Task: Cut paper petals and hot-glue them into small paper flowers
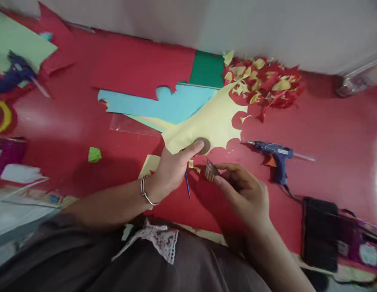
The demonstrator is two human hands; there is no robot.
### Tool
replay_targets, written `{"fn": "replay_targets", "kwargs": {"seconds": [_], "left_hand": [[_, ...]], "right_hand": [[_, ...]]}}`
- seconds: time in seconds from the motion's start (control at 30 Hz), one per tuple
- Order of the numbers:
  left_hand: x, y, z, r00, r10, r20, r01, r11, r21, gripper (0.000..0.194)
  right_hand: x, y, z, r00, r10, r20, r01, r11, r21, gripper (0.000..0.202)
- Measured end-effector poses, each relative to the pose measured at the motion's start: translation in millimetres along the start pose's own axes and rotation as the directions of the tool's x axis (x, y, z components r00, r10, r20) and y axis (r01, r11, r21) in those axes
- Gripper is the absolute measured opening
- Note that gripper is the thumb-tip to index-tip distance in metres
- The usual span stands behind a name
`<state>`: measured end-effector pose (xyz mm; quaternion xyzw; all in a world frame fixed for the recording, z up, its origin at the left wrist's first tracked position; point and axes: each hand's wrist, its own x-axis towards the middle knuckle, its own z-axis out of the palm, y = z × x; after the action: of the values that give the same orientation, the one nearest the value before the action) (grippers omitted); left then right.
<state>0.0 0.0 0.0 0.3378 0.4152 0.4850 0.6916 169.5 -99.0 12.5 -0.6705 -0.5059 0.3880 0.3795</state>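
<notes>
Left hand (pixel 173 166) pins round grey disc (pixel 207 146) to scalloped yellow sheet (pixel 206 117), right hand (pixel 245 190) grips brownish tool (pixel 210 171) (scissors, perhaps), seemingly mid-cutting, next needing alignment.

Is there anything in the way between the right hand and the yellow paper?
Just the striped thing that the right hand holds, near the edge of the yellow paper. Nothing else visible stands between them; a glue gun lies off to the right.

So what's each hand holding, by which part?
Left hand: yellow sheet and dark disc, pinched at the sheet's lower edge. Right hand: small striped object, by its right end.
</notes>
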Motion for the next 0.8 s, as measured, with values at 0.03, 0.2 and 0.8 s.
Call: {"fn": "replay_targets", "kwargs": {"seconds": [0.03, 0.2, 0.8], "left_hand": [[0.0, 1.0, 1.9, 1.000, 0.001, -0.006, -0.001, 1.000, 0.014, 0.017], [-3.1, 2.4, 14.7, 0.999, 0.039, 0.004, -0.039, 0.997, 0.062, 0.020], [-37.4, -13.3, 48.6, 0.991, 0.123, -0.055, -0.114, 0.984, 0.139, 0.018]], "right_hand": [[-0.5, 0.8, 0.5, 0.998, -0.002, -0.061, 0.003, 1.000, 0.021, 0.026], [2.1, 3.2, 6.7, 0.956, 0.030, -0.291, 0.011, 0.990, 0.138, 0.035], [21.9, -0.1, 20.3, 0.847, 0.011, -0.531, 0.182, 0.933, 0.310, 0.037]]}}
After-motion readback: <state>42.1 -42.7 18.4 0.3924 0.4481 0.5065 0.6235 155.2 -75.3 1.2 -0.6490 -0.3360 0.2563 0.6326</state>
